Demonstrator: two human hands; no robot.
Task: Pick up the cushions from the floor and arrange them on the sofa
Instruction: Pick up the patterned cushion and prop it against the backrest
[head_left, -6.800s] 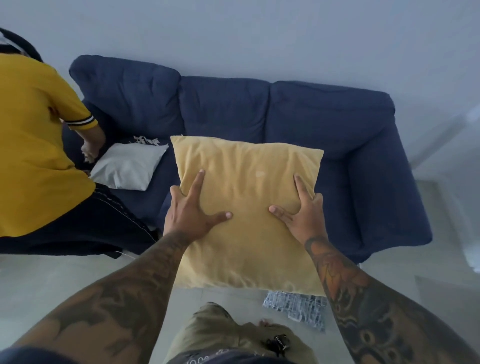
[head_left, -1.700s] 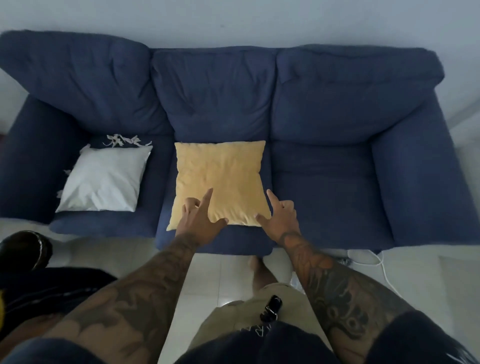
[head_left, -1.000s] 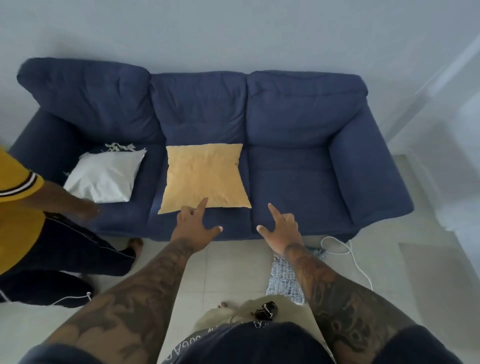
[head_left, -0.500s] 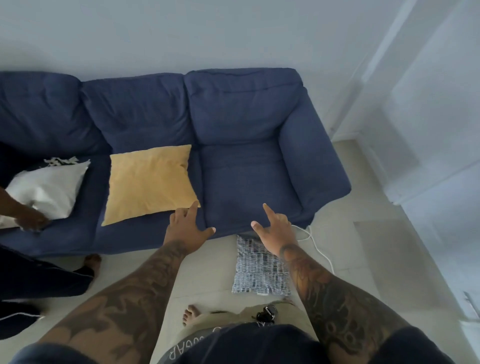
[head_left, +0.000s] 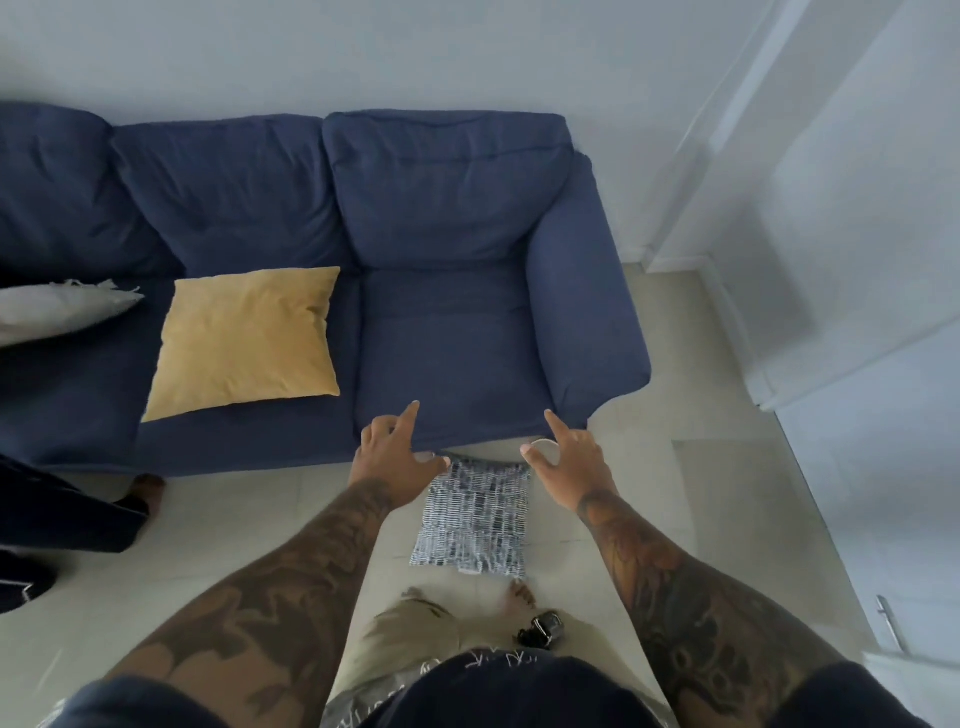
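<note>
A blue-and-white patterned cushion (head_left: 474, 517) lies flat on the tiled floor, just in front of the right seat of the dark blue sofa (head_left: 447, 332). My left hand (head_left: 397, 454) hovers open above its top left corner, and my right hand (head_left: 569, 457) hovers open above its top right corner; neither holds anything. A yellow cushion (head_left: 247, 338) rests flat on the sofa's middle seat. A white fringed cushion (head_left: 57, 312) lies on the left seat, cut off by the frame edge.
Another person's dark trouser leg and bare foot (head_left: 143, 491) stand at the left by the sofa front. A small white round object (head_left: 544, 448) sits on the floor under my right hand. White wall and door panels (head_left: 831, 260) stand to the right.
My view has swung right and down toward the patterned cushion. Both open hands moved from the sofa front to over the cushion's top corners. The other person's hand has left the white cushion.
</note>
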